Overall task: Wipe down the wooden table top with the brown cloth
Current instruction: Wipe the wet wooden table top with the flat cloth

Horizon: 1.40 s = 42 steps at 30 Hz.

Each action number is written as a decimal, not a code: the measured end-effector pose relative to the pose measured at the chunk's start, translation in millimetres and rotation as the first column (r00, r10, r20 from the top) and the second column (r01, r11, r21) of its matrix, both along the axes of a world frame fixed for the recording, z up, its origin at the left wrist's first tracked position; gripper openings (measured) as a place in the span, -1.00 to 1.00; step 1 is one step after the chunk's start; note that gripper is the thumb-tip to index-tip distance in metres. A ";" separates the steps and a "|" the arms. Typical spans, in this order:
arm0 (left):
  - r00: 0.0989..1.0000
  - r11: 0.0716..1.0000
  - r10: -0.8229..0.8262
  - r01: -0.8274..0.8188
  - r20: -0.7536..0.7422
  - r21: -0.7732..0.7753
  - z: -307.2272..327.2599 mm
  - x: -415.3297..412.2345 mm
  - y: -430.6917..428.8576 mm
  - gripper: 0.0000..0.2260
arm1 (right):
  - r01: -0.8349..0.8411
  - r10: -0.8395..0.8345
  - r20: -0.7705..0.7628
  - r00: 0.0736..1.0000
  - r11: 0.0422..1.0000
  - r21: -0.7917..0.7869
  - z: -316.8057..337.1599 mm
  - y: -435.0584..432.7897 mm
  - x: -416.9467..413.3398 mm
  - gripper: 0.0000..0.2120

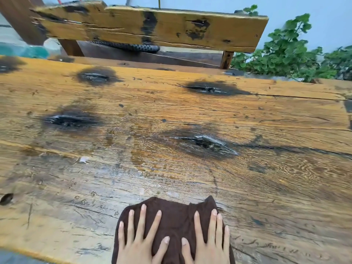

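cloth (175,221) dark brown under both palms; table top (171,111) orange-tan, black knot patches; plant (285,52) green.

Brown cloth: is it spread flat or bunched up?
Spread mostly flat: brown cloth lies on the table under left hand and right hand.

A wooden bench backrest (152,27) stands beyond, with green leafy plants (285,52) at right.

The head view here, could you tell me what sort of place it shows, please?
Probably an outdoor or patio seating spot. A rustic wooden table with dark knots faces a matching plank bench back, leafy green plants grow beside it, and both hands press a brown cloth flat on the table.
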<state>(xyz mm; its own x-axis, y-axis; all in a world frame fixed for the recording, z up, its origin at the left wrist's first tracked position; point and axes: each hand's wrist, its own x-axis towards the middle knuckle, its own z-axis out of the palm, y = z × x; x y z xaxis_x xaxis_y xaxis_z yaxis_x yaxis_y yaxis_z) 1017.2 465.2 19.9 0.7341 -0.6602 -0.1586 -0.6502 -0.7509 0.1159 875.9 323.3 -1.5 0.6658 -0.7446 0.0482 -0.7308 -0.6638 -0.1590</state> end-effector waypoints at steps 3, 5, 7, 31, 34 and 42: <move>1.000 1.000 0.017 -0.017 -0.016 -0.017 -0.7 26.3 -11.7 -0.34 | 0.014 -0.015 0.021 1.000 0.999 0.034 5.7 -12.3 23.1 -0.26; 0.999 1.000 0.025 -0.025 -0.029 -0.011 -3.5 51.8 -20.2 -0.34 | 0.011 -0.013 0.036 0.999 0.998 0.055 7.7 -21.7 40.7 -0.25; 1.000 1.000 0.014 -0.014 -0.021 0.000 -2.9 75.1 -29.3 -0.33 | -0.015 0.012 0.047 0.999 0.998 0.054 10.9 -31.0 54.5 -0.26; 0.998 0.999 -0.031 0.030 -0.046 -0.031 -17.5 295.7 -196.8 -0.33 | -0.035 0.047 -0.115 0.992 0.994 0.101 1.2 -174.9 287.2 -0.18; 0.999 0.999 -0.031 0.030 -0.042 -0.023 -16.9 314.8 -216.1 -0.32 | -0.013 0.025 -0.102 0.994 0.994 0.113 4.8 -193.2 314.7 -0.17; 1.000 1.000 0.001 -0.002 -0.026 -0.024 -18.0 359.3 -262.0 -0.30 | 0.037 -0.023 -0.102 0.995 0.989 0.140 6.7 -232.2 367.9 -0.16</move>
<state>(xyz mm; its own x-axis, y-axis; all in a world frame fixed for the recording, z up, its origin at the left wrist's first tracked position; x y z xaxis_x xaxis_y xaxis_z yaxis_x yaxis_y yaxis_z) 1376.6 203.2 1.8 0.7307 -0.6632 -0.1616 -0.6458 -0.7484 0.1510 1243.8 91.1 5.3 0.6394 -0.7586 -0.1249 -0.7668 -0.6175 -0.1752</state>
